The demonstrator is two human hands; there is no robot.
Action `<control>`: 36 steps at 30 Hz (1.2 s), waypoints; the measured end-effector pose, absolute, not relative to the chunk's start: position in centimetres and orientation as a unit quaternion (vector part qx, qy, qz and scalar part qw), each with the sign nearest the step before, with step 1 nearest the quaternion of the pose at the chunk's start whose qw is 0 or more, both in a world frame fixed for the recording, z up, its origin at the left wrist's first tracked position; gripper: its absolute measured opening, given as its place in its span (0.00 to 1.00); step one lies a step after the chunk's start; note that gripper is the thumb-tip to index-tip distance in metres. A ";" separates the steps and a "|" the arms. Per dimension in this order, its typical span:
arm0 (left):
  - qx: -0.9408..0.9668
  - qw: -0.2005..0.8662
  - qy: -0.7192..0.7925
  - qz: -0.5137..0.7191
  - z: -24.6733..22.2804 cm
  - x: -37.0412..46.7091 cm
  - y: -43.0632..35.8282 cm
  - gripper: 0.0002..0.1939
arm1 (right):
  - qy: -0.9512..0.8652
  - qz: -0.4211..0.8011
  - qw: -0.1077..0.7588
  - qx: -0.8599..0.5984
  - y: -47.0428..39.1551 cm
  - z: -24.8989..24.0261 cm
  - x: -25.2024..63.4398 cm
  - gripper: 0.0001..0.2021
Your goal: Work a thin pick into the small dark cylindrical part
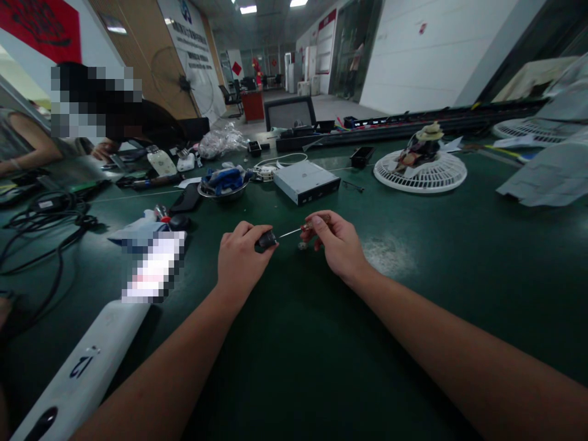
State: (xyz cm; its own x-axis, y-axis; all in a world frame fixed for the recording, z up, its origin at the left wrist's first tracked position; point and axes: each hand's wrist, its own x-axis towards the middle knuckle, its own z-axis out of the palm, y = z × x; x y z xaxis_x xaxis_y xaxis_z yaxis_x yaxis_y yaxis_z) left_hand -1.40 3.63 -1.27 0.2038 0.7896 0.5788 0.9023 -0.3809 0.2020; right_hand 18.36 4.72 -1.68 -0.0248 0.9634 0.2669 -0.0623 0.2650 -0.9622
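Observation:
My left hand point(243, 254) is closed on a small dark cylindrical piece point(267, 239), held just above the green table. In my right hand point(337, 242) is a screwdriver point(290, 232) with a brownish, partly see-through handle. Its thin metal shaft points left, and the tip reaches the right end of the dark piece; whether it goes inside cannot be made out. Below the right fingers shows a small pale roundish thing point(302, 245), too small to name.
Beyond my hands lie an optical disc drive point(305, 180), a metal bowl point(225, 195) with blue cloth, and a white fan grille point(420, 174) with a motor. A white stand point(87, 367) with a lit screen and black cables point(55, 245) are at left. Another person point(138, 122) sits far left.

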 end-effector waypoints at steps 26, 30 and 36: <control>-0.762 0.086 -0.574 -0.288 -0.9 -1.0 3.3 0.16 | -0.731 0.124 0.347 -0.574 4.2 -1.4 19.2 0.09; -0.765 0.086 -0.570 -0.286 -1.0 -1.0 3.4 0.16 | -0.733 0.165 0.345 -0.562 4.1 -1.5 19.1 0.11; -0.792 0.074 -0.532 -0.291 -1.2 -1.0 3.6 0.16 | -0.717 0.272 0.476 -0.430 3.7 -1.3 18.5 0.13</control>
State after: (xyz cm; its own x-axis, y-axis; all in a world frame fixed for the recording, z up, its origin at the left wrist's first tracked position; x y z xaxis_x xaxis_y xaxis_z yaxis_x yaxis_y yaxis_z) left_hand -1.02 3.57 -1.24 0.2646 0.7993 0.5395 0.8853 -0.4232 0.1927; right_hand 18.48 3.73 -1.34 -0.1776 0.8763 0.4479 0.3581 0.4815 -0.8000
